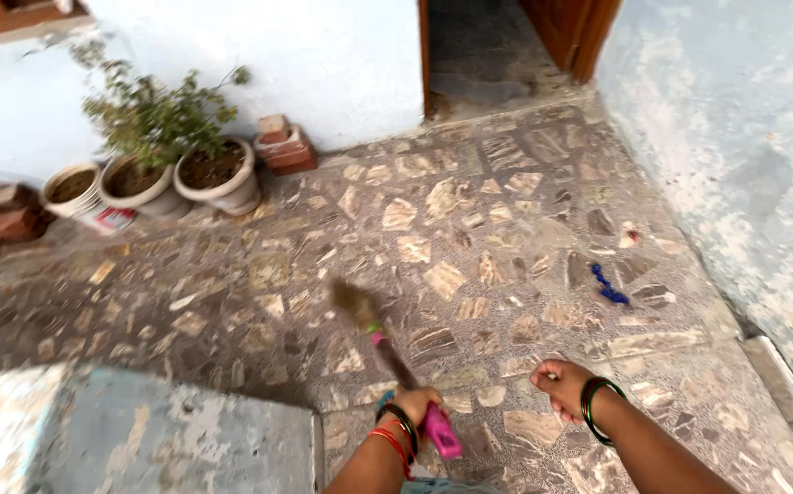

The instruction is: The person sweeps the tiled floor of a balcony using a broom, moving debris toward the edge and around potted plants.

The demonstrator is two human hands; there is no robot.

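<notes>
L hand [412, 405] wrapped tight on pink plastic handle of short straw broom [387, 352], bristles blurred near stone floor [470, 229] middle | R hand [561, 382] loosely curled, empty | I judge broom light, handle stiff, bristles soft; hold at handle end

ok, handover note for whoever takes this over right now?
Left hand: closed around the pink handle of a broom, bristles out over the stone floor.
Right hand: empty, loosely curled, off the broom.
Blue scrap lies on the floor near the right wall. Three pots and bricks stand by the far wall.
Swept area: cannot tell. Blue scrap not yet cleared.
</notes>
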